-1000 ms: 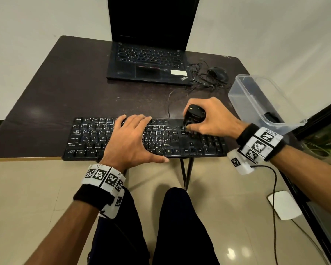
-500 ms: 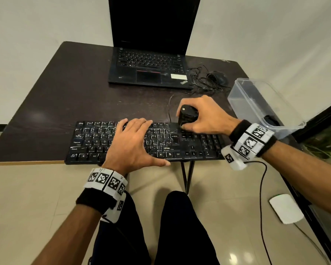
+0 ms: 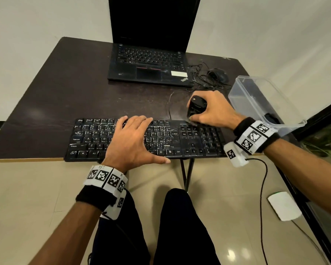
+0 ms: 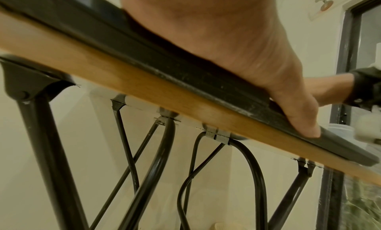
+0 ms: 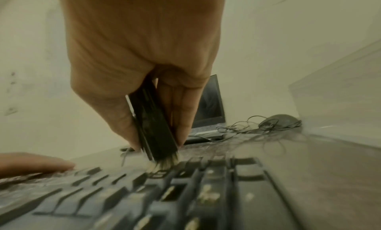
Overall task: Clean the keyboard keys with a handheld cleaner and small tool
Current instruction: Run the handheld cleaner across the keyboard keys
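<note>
A black keyboard (image 3: pixel 197 142) lies along the table's near edge. My left hand (image 3: pixel 132 138) rests flat on its middle keys, fingers straight, thumb out along the front rim (image 4: pixel 226 90). My right hand (image 3: pixel 210 109) grips a black handheld cleaner (image 3: pixel 196 108) upright at the keyboard's far edge, above the navigation keys. In the right wrist view the cleaner (image 5: pixel 152 125) ends in pale bristles (image 5: pixel 164 162) that touch the top key row (image 5: pixel 185 176), with fingers (image 5: pixel 181 116) and thumb on either side of its body.
An open black laptop (image 3: pixel 149 64) stands at the back of the dark table (image 3: pixel 46 96), with a wired mouse (image 3: pixel 218 76) and tangled cable to its right. A clear plastic box (image 3: pixel 256 100) sits at the right edge, close behind my right wrist.
My right hand has carried the cleaner from the keys near the number pad back toward the keyboard's far edge. The left hand has stayed flat on the keys.
</note>
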`<action>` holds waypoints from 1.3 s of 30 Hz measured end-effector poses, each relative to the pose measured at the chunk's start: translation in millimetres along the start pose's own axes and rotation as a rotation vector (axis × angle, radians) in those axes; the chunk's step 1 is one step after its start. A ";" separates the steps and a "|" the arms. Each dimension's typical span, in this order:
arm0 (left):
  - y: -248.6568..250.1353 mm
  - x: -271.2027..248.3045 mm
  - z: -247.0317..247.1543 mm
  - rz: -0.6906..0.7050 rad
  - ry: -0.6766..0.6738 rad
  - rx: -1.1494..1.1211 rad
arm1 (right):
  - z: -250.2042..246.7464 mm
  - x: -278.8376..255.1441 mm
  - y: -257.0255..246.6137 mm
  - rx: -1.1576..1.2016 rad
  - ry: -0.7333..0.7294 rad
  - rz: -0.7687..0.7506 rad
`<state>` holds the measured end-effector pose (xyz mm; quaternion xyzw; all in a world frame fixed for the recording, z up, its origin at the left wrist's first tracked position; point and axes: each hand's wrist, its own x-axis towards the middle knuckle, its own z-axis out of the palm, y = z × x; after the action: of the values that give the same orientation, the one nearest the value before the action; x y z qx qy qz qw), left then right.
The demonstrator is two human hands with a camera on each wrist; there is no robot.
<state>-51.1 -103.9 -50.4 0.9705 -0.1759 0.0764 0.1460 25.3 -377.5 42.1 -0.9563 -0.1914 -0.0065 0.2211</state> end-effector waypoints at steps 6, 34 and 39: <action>-0.2 0.1 0.6 -0.007 0.007 -0.010 | -3.1 7.6 12.0 0.040 0.044 0.160; 0.0 0.0 -1.4 -0.011 -0.007 -0.016 | 28.0 14.6 -37.1 0.017 -0.031 -0.101; 1.2 -0.5 -0.5 -0.010 -0.008 -0.009 | 21.9 27.3 -29.7 0.015 0.044 0.021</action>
<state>-52.0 -104.7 -49.6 0.9710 -0.1721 0.0712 0.1502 38.1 -333.6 37.5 -0.9561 -0.1765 -0.0237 0.2326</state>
